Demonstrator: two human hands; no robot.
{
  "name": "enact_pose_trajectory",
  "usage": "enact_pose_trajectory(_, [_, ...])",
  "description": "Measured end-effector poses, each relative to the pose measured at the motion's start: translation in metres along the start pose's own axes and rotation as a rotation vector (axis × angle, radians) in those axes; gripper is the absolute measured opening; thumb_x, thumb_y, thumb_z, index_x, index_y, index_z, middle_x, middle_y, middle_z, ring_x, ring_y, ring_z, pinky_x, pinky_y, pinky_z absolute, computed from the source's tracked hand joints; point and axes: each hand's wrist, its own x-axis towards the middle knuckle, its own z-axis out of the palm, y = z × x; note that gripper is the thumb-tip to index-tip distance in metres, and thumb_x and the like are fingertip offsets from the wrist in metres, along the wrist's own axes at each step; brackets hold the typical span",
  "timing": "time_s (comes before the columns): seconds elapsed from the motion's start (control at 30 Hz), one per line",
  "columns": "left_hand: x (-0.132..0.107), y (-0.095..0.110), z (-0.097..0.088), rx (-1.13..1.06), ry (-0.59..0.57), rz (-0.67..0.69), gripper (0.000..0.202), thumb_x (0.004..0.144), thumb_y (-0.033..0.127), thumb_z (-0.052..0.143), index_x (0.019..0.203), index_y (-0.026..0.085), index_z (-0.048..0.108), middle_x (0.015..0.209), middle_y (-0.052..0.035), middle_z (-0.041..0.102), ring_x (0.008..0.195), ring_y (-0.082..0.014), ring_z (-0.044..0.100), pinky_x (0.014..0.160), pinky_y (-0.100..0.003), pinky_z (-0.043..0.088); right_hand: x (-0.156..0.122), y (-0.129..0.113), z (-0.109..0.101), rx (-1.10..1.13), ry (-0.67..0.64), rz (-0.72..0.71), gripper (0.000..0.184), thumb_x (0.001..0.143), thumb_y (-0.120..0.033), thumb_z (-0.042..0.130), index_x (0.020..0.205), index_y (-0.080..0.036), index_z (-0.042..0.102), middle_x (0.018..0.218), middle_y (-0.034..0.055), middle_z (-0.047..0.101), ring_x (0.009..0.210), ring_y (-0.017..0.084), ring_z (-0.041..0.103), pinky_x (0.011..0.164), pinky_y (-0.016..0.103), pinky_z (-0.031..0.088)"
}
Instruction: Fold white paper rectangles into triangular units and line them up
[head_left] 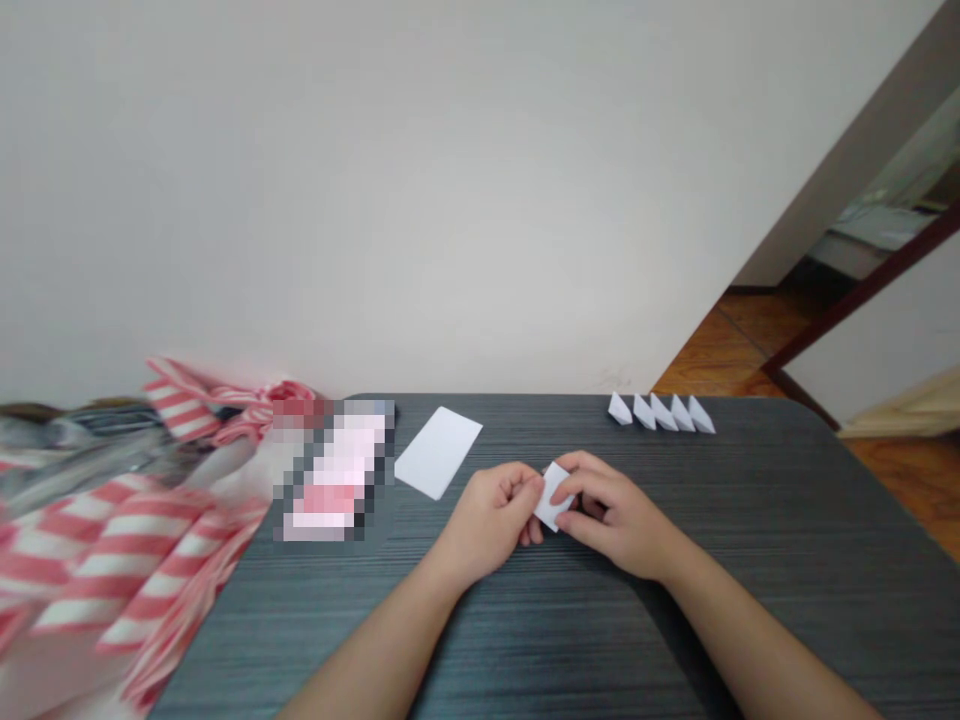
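Observation:
My left hand (487, 515) and my right hand (611, 515) meet above the dark grey wood-grain table (525, 640), both pinching a small folded piece of white paper (553, 497) between them. Its lower corner shows below my fingers, and the rest is partly hidden by them. A flat white paper rectangle (438, 452) lies on the table to the left of my hands, not touched by either. Near the far edge stands a row of several small folded white paper pieces (661, 412), each pointed and alike, well beyond my right hand.
A pixelated, blurred pink and white object (330, 475) lies at the table's left side. Red-and-white striped cloth (127, 540) with grey items bunches over the left edge. A white wall (420, 200) stands behind the table, and a wooden floor (739, 345) shows at right.

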Motion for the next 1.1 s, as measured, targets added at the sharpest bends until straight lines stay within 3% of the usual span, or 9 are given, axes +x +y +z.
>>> enact_pose_trajectory(0.2, [-0.0004,-0.0005,0.0003,0.047,-0.009,0.004,0.032,0.092,0.042,0.051,0.076,0.016,0.059,0.054,0.0001,0.062,0.046,-0.0104,0.053,0.048,-0.02,0.041,0.0029,-0.0024,-0.0011,-0.027,-0.022,-0.035,0.011,0.089,-0.014,0.059,0.082,-0.02,0.065,0.113,0.0083,0.057,0.103,0.02,0.058,0.09,0.033,0.046])
enact_pose_trajectory(0.37, [-0.0024,0.0024,-0.0003,0.156,-0.028,0.029,0.032,0.092,0.041,0.05,0.074,0.016,0.06,0.054,0.001,0.061,0.049,-0.0114,0.055,0.051,-0.02,0.04,0.0021,-0.0002,0.0018,-0.05,0.039,0.034,0.01,0.092,-0.014,0.053,0.086,-0.02,0.059,0.118,0.0098,0.055,0.093,0.018,0.06,0.078,0.03,0.048])
enact_pose_trajectory(0.57, [-0.0031,0.0071,-0.0005,0.206,-0.055,0.046,0.033,0.093,0.042,0.047,0.079,0.017,0.065,0.055,0.0011,0.061,0.051,-0.0121,0.056,0.053,-0.021,0.042,0.0048,0.0031,0.0031,-0.114,0.073,-0.022,0.012,0.094,-0.015,0.049,0.088,-0.021,0.056,0.102,0.0082,0.063,0.095,0.02,0.06,0.084,0.034,0.047])
enact_pose_trajectory(0.77, [-0.003,0.0082,0.0003,0.144,-0.114,0.056,0.023,0.086,0.036,0.06,0.094,0.017,0.068,0.067,0.0005,0.064,0.056,-0.0113,0.058,0.054,-0.02,0.044,0.0058,0.0056,0.0024,-0.164,0.086,0.016,0.01,0.095,-0.017,0.049,0.087,-0.022,0.055,0.091,0.0058,0.065,0.083,0.019,0.061,0.077,0.032,0.047])
enact_pose_trajectory(1.0, [-0.0027,0.0072,0.0002,0.19,-0.071,0.036,0.027,0.09,0.04,0.053,0.09,0.017,0.068,0.056,0.002,0.061,0.051,-0.0116,0.057,0.052,-0.02,0.042,0.0049,0.003,0.0032,-0.123,0.112,0.007,0.009,0.094,-0.018,0.049,0.09,-0.021,0.056,0.092,0.006,0.064,0.085,0.019,0.06,0.077,0.032,0.048])
enact_pose_trajectory(1.1, [-0.0022,0.0041,0.0004,0.168,-0.041,0.039,0.029,0.091,0.041,0.052,0.09,0.017,0.067,0.055,0.0018,0.061,0.05,-0.0116,0.056,0.051,-0.02,0.042,0.0018,0.0052,0.0045,-0.082,0.12,0.077,0.009,0.091,-0.019,0.056,0.1,-0.021,0.055,0.094,0.0051,0.062,0.075,0.016,0.059,0.067,0.028,0.048])
